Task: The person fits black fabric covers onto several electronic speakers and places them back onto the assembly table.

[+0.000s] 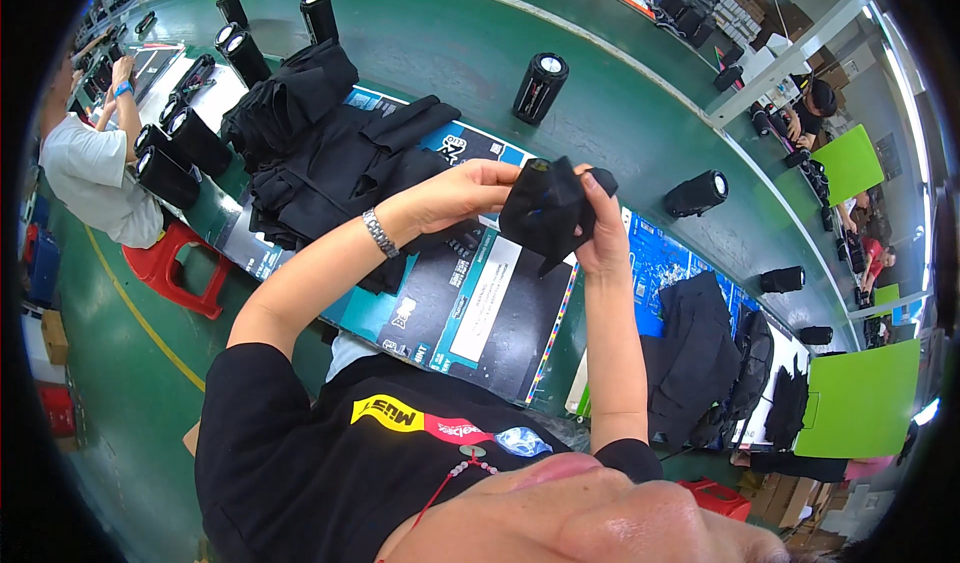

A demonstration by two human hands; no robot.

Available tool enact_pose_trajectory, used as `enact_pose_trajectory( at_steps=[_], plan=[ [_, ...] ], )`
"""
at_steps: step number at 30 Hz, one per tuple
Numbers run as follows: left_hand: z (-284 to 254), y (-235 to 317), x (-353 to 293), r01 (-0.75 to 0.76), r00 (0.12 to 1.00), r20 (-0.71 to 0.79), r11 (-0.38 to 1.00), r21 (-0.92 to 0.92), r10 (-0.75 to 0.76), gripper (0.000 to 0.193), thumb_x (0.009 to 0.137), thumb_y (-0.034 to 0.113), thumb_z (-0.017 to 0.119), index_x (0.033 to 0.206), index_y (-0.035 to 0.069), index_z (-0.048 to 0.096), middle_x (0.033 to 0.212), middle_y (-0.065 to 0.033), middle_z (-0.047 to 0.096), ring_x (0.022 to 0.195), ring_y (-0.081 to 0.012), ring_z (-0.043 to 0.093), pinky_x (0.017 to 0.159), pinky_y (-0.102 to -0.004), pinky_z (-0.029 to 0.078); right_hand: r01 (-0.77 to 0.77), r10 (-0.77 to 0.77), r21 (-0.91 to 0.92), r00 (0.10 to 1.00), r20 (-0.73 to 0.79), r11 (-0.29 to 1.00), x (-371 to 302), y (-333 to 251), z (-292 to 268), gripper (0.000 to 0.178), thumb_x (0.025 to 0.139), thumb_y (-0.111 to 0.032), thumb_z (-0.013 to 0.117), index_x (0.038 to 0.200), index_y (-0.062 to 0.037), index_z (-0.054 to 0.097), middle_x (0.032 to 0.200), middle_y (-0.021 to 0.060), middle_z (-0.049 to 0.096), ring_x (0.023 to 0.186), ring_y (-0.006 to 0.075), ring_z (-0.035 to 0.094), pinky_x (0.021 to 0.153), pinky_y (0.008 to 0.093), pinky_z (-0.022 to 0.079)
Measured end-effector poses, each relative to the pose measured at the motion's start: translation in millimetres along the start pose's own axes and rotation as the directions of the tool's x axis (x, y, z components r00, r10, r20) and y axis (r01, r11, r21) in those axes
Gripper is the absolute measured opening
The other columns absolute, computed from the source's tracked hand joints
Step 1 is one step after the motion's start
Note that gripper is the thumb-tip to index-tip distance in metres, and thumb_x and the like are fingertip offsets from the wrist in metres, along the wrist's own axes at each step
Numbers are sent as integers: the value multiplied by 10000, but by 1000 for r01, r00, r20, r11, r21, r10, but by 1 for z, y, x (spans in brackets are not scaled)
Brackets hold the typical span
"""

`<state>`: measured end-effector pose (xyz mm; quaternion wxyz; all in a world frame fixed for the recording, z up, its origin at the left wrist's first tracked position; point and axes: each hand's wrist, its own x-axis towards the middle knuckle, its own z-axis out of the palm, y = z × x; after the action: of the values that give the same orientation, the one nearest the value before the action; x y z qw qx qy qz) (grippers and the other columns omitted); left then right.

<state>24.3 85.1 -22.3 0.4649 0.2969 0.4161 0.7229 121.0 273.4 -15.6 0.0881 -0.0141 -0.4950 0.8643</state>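
Both my hands hold a piece of black fabric (pixel 543 213) up above the workbench. My left hand (pixel 465 195) pinches its left side, a metal watch band on the wrist. My right hand (pixel 604 225) grips the right side, thumb and fingers closed around the cloth. The fabric is folded, with a pointed corner hanging down; its inside is hidden. Below it lies a printed sheet (pixel 500 313) in black, white and teal. Left of my hands, a heap of black fabric pieces (pixel 310 153) is piled on the bench.
Black cylindrical speakers (pixel 541 89) stand along the green bench, one (pixel 696 194) lying to the right. More black fabric (pixel 690 353) rests on a blue printed sheet (pixel 655 263). At left, a person (pixel 95 163) works beside a red stool (pixel 180 268). A green panel (pixel 858 398) is at right.
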Motion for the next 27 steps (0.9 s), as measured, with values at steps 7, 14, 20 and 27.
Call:
enact_pose_trajectory(
  at_steps=[7,14,20,27],
  plan=[
    [-57,35,61,-175,964,-182,978,118,194,188,930,188,570,1049,50,618,903,35,619,801,-22,561,715,-196,447,-53,52,-23,997,-60,998,55,-4,-26,186,853,-177,671,939,-36,586,832,33,586,498,53,418,407,202,297],
    [-103,51,160,-192,877,-334,888,417,346,235,930,151,560,1094,-9,612,938,-13,634,830,-65,577,783,-213,468,169,-450,-583,809,-380,795,151,-7,-36,188,811,-123,700,939,0,636,778,68,608,596,144,535,539,292,414],
    [-134,40,220,-95,833,-457,895,436,311,142,891,90,565,963,-2,646,855,-70,638,769,-133,613,694,-261,510,19,-688,-864,614,-386,502,199,8,-58,208,823,-170,673,898,16,618,796,154,642,767,291,619,755,412,461],
    [-143,20,250,-105,918,-377,993,61,120,129,898,100,553,894,-13,616,845,-69,620,718,-144,607,634,-265,522,75,-54,13,811,-582,997,213,-10,-87,123,870,-151,616,800,-76,549,640,13,527,470,121,482,377,241,359]
  ],
)
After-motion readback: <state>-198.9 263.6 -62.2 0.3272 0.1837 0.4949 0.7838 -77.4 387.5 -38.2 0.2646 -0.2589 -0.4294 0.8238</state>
